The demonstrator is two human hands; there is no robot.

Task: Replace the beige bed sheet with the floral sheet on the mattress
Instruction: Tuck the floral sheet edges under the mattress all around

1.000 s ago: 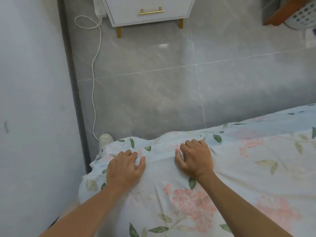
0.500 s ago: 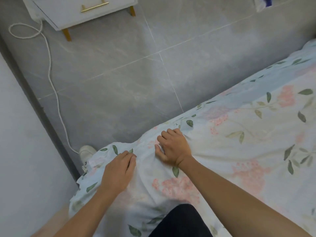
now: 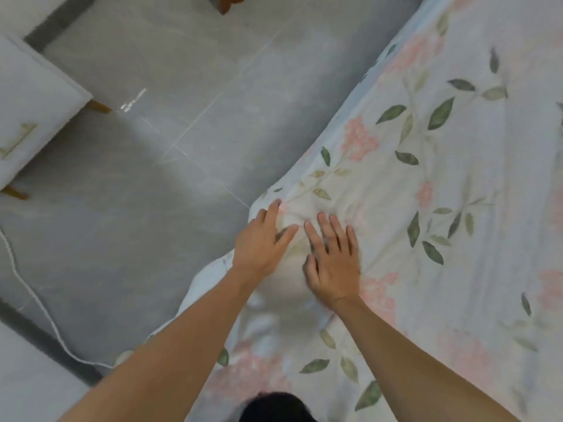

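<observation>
Open tiled floor lies left of the floral sheet; the white nightstand and trailing cord crowd its far-left side.

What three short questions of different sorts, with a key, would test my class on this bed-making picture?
1. True or false: both hands lie with straight fingers on the pale cotton floral sheet.
2. Which hand is nearer the sheet's edge by the floor?
A. left hand
B. right hand
3. Fill in: the white cable lies on the grey tiled ______.

Key: 1 true; 2 A; 3 floor.
</observation>
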